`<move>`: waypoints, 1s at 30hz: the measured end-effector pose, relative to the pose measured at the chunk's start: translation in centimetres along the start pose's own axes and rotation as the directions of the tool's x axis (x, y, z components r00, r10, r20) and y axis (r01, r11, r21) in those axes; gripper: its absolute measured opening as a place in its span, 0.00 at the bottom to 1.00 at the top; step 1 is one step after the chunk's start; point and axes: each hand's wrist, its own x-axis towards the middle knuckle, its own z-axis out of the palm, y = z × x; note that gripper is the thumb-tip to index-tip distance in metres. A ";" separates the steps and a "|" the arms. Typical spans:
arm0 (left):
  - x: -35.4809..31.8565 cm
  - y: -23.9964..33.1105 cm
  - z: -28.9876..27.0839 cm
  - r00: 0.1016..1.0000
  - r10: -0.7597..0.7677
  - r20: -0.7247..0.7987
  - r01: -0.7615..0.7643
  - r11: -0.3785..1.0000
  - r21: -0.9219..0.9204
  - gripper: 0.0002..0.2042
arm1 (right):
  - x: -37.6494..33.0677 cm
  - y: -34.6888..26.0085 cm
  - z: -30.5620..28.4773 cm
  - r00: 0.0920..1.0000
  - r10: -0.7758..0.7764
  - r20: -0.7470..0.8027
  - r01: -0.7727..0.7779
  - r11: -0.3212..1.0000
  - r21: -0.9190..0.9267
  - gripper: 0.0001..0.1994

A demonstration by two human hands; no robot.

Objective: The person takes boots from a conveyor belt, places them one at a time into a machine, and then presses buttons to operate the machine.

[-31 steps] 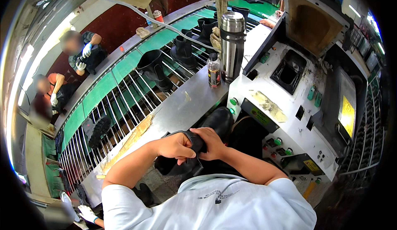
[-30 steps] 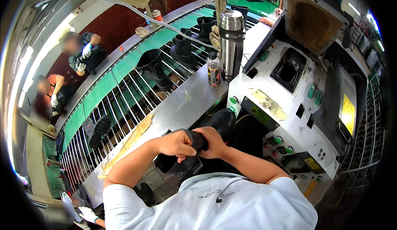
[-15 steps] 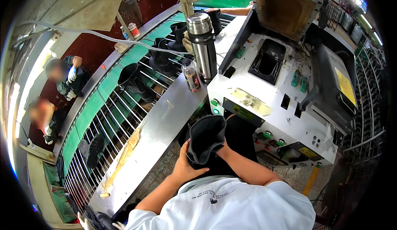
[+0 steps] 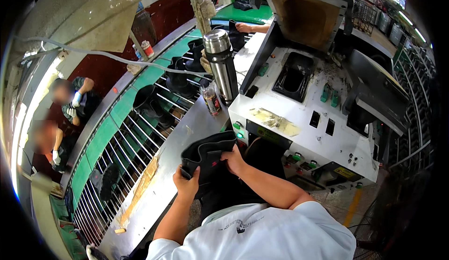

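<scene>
A black boot [image 4: 210,153] is held in front of my body, at the inner edge of the metal ledge. Its wide top opening is turned up and toward the left, and a small red mark shows on the shaft. My left hand [image 4: 187,184] grips the near left side of the rim, thumb outside. Around the shaft's right side, my right hand [image 4: 234,161] is closed. The lower part of the boot is hard to make out against dark clothing.
Left lies a metal ledge [image 4: 152,185] beside a roller conveyor [image 4: 126,143] carrying several black boots [image 4: 150,105]. A steel flask [image 4: 220,66] and a bottle [image 4: 210,97] stand on the ledge. Right is a white machine [image 4: 276,120] with a raised lid [image 4: 301,14]. Co-workers are beyond.
The boot has moved left and turned, its opening now facing more to the left. Both hands moved with it. The machine's right-hand cover has changed its tilt, showing a dark gap below.
</scene>
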 end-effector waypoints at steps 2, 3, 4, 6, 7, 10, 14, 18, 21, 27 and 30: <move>1.3 1.9 -0.3 0.999 0.013 -0.042 -0.015 0.999 -0.044 0.08 | 1.1 -2.1 1.3 0.992 -0.103 0.068 0.110 0.989 -0.099 0.15; 2.1 2.8 -0.4 0.997 0.026 -0.073 -0.028 0.999 -0.026 0.08 | 1.6 -2.7 1.8 0.981 -0.180 0.069 0.189 0.970 -0.155 0.15; 2.9 3.5 -0.7 0.994 0.039 -0.104 -0.040 0.999 -0.009 0.08 | 1.9 -3.2 2.3 0.964 -0.256 0.073 0.266 0.941 -0.210 0.16; 4.6 4.8 -1.5 0.980 0.082 -0.183 -0.088 0.996 -0.023 0.09 | 2.1 -3.8 3.4 0.903 -0.430 0.003 0.409 0.856 -0.317 0.18; 5.2 4.9 -1.8 0.975 0.077 -0.211 -0.103 0.988 -0.112 0.09 | 1.3 -4.2 3.4 0.884 -0.466 -0.018 0.418 0.809 -0.413 0.18; 6.4 7.6 -1.9 0.952 0.125 -0.278 -0.190 0.957 -0.221 0.10 | -1.5 -3.8 2.2 0.924 -0.383 -0.003 0.359 0.867 -0.346 0.22; 8.5 12.4 -1.7 0.891 0.157 -0.425 -0.369 0.795 -0.481 0.12 | -3.1 -1.7 0.8 0.974 -0.126 -0.190 0.092 0.979 -0.181 0.40; 10.6 17.3 -2.0 0.955 0.062 -0.290 -0.271 0.580 -0.768 0.21 | 0.0 -4.3 4.2 0.993 -0.096 0.064 0.087 0.989 0.119 0.41; 12.8 19.3 0.2 0.997 0.045 -0.064 -0.077 0.457 -0.886 0.23 | 3.0 -7.7 5.7 0.945 -0.126 0.302 0.007 0.930 0.367 0.36; 15.1 15.7 7.4 0.968 -0.097 0.233 0.251 0.295 -0.922 0.22 | 5.0 -12.1 3.8 0.891 -0.395 0.225 0.241 0.830 0.503 0.27; 14.4 12.5 11.3 0.927 -0.173 0.332 0.368 0.249 -0.896 0.21 | 4.6 -15.1 0.2 0.902 -0.418 0.108 0.368 0.875 0.314 0.34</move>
